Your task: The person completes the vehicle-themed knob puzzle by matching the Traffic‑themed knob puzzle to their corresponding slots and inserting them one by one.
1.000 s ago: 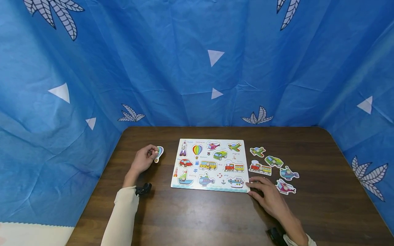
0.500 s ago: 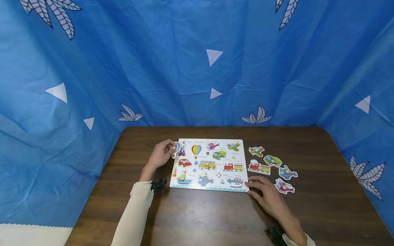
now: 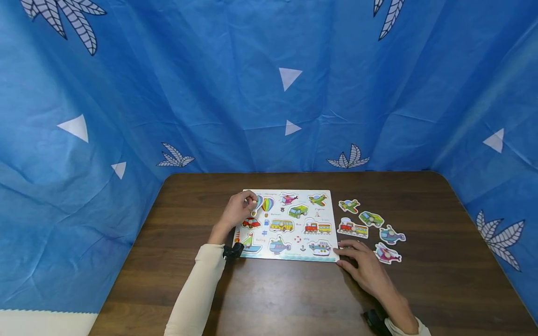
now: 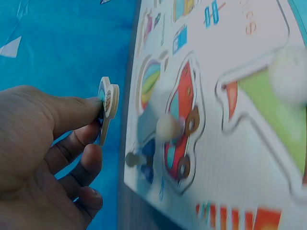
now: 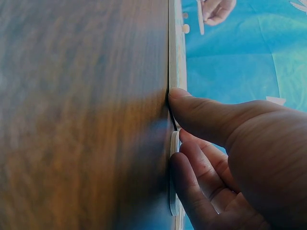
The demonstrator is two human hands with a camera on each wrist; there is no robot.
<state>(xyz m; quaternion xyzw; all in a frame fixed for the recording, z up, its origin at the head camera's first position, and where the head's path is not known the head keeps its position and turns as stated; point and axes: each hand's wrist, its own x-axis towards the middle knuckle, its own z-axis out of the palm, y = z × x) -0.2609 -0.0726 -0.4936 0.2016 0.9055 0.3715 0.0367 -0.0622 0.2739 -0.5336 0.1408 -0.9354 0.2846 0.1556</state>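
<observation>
My left hand pinches a hot-air balloon puzzle piece over the upper left of the white puzzle board. In the left wrist view the balloon piece is held on edge between thumb and fingertips, apart from the board. Beside it in the head view is the board's rainbow balloon picture; the hand covers the rocket. My right hand rests at the board's lower right corner, thumb and index fingertip touching its edge, other fingers relaxed. A pink helicopter piece lies just beyond those fingers.
Right of the board lie loose pieces: a green plane, a green truck, a train and a blue submarine. A small knob stands up from the car on the board. Blue curtain hangs behind the brown table.
My left hand has carried the balloon piece rightward from the bare table at left to over the board's upper left. My right hand has stayed at the board's corner.
</observation>
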